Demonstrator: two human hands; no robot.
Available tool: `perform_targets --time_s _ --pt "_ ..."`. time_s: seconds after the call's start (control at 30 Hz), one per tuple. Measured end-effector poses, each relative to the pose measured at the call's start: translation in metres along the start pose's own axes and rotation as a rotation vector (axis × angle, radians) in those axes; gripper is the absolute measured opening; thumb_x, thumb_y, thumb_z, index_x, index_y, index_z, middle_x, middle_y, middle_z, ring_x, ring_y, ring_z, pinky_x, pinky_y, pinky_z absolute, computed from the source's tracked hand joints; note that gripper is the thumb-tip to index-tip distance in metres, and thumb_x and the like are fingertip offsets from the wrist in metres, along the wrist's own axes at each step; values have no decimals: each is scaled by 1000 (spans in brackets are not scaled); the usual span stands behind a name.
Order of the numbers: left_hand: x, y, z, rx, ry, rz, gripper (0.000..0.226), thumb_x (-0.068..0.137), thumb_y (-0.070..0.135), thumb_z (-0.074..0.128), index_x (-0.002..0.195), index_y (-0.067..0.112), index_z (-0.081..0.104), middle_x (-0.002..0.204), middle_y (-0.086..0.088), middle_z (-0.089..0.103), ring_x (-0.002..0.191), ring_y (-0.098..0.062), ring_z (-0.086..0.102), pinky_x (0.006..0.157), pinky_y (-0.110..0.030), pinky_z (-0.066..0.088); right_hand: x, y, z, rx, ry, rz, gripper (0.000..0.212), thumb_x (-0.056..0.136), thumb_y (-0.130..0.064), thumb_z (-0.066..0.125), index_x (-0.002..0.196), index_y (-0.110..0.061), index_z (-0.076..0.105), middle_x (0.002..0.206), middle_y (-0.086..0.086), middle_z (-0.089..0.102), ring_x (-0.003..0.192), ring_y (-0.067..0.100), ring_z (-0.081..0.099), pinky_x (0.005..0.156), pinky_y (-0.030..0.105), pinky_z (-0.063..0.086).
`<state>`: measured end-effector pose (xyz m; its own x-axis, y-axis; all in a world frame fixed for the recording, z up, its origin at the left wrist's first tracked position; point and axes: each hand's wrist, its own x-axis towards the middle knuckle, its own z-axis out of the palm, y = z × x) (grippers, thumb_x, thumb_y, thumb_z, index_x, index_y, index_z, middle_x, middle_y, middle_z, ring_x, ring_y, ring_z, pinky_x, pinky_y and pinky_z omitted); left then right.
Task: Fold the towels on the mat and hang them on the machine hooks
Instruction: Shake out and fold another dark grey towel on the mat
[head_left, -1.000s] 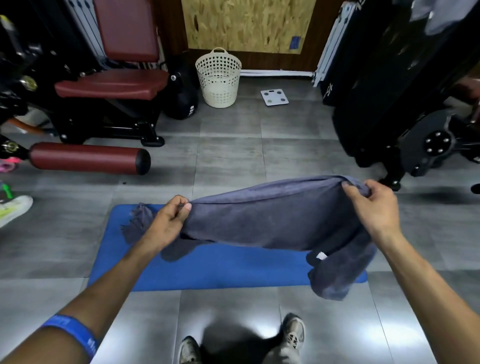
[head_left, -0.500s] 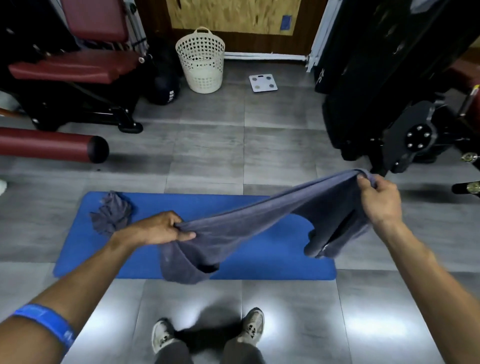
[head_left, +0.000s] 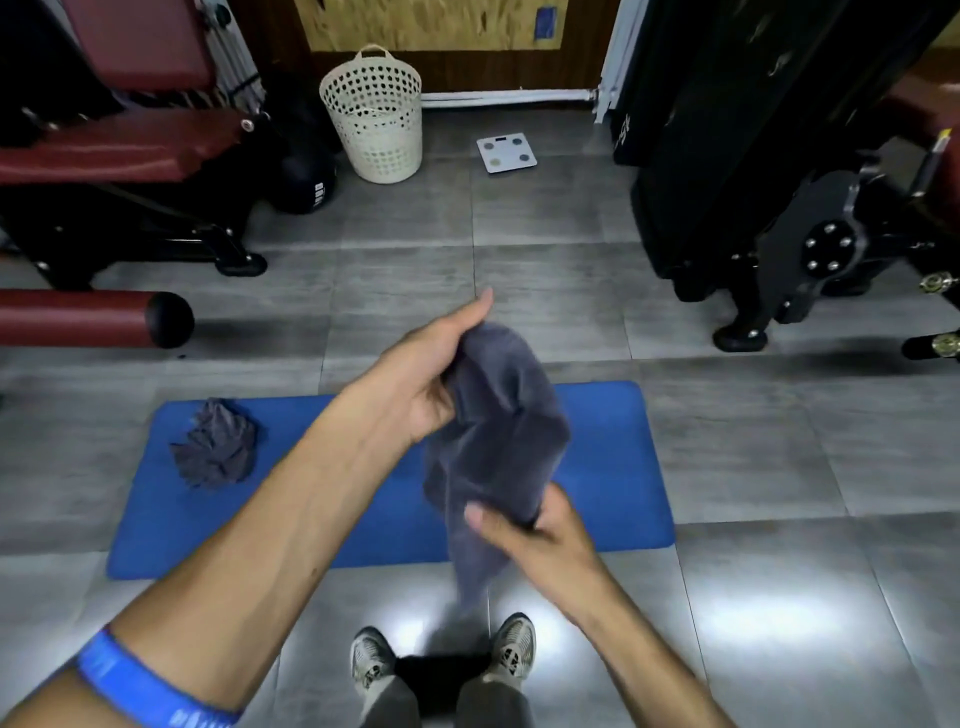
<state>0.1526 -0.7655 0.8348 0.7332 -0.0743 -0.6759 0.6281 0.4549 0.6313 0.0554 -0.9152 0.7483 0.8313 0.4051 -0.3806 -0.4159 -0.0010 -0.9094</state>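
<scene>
Mid-frame above the blue mat (head_left: 613, 467), I've got the grey towel (head_left: 498, 426) gripped at top by left hand (head_left: 421, 384) & pinched lower by right hand (head_left: 540, 535); soft, light, floppy, so I'd hold corners/edges, w/ 2nd towel (head_left: 215, 444) crumpled lower left.

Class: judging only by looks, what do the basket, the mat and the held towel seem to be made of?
Basket: probably moulded plastic, cream, matt, with regular punched holes. Mat: likely foam or rubber, blue, smooth, with rounded corners. Towel held by both hands: soft woven cloth, grey, draping in folds.
</scene>
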Motion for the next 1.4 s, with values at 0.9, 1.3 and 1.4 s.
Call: perform_targets --time_s 0.9,1.3,1.4 --pt "-55 -15 -85 203 312 466 14 88 13 68 82 1 70 66 -18 69 46 -15 63 39 -18 43 49 4 78 225 102 -94 57 73 8 49 122 -20 52 101 -12 73 95 3 67 73 18 54" --pt "-53 -19 -106 -528 391 461 10 88 16 66 91 7 65 74 -7 71 64 -18 70 52 -20 53 57 78 0 -446 575 -145 21 87 -7 68 82 -23 55 75 -3 60 66 11 53 62 34 48" --pt "-40 -48 -118 -339 395 498 24 87 11 67 109 12 59 90 -5 69 76 -16 67 61 -24 54 51 51 -6 -441 372 -235 11 93 -15 63 82 -16 65 70 -3 64 65 6 56 62 26 48"
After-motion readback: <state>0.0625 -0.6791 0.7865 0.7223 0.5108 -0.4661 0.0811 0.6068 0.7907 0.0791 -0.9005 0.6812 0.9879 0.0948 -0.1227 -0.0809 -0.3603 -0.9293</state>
